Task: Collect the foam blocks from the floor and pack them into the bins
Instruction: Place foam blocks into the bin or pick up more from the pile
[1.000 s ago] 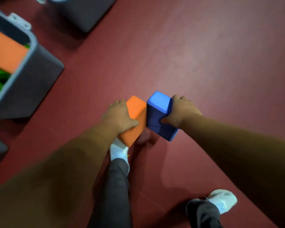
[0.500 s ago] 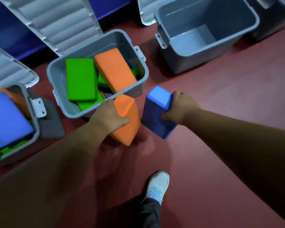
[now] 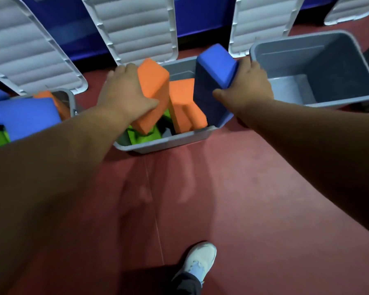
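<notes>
Foam blocks held over the middle bin [image 3: 168, 141]
Left hand [image 3: 124, 92] grips an orange block [image 3: 151, 96], right hand [image 3: 247, 86] a blue block [image 3: 213, 81], both tilted down to drop in.

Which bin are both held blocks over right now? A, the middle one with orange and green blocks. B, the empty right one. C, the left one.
A: the left hand grips an orange block and the right hand a blue block, both over the middle bin.
</notes>
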The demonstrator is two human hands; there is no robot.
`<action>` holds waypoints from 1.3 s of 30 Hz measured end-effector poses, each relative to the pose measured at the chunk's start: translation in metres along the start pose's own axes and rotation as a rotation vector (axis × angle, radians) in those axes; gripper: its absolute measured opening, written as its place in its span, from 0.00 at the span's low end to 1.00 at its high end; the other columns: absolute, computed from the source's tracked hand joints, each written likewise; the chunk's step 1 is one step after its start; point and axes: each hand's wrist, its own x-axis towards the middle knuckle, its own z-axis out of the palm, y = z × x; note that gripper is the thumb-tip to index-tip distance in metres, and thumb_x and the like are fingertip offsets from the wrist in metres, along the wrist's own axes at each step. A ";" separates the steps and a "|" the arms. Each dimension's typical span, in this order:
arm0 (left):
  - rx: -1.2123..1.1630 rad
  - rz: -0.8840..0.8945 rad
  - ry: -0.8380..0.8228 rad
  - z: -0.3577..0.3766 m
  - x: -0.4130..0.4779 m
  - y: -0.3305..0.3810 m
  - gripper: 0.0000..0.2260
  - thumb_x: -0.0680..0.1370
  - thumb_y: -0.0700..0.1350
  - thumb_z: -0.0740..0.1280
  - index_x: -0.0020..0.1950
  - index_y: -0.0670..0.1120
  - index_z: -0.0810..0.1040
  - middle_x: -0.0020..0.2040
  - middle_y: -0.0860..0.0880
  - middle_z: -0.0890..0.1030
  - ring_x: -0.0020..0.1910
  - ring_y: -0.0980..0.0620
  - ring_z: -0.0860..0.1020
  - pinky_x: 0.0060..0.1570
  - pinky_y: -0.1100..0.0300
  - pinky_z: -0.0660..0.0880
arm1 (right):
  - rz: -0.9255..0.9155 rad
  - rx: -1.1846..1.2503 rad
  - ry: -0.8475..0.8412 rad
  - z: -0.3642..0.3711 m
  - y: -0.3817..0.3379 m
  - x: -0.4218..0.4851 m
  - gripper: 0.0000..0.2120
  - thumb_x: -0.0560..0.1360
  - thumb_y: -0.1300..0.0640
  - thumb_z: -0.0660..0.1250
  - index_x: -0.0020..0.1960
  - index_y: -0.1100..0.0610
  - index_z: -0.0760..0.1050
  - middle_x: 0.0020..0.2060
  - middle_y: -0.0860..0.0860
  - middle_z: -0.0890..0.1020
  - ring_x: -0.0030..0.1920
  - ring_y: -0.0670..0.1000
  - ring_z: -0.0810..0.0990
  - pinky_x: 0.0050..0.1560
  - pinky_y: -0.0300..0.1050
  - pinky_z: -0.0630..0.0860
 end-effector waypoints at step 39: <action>0.356 0.645 -0.862 0.225 -0.229 0.305 0.15 0.81 0.48 0.65 0.60 0.39 0.83 0.60 0.40 0.84 0.61 0.39 0.80 0.59 0.53 0.76 | 0.547 0.137 -0.454 0.045 0.336 -0.309 0.09 0.80 0.52 0.62 0.50 0.58 0.73 0.56 0.62 0.81 0.54 0.62 0.78 0.48 0.45 0.70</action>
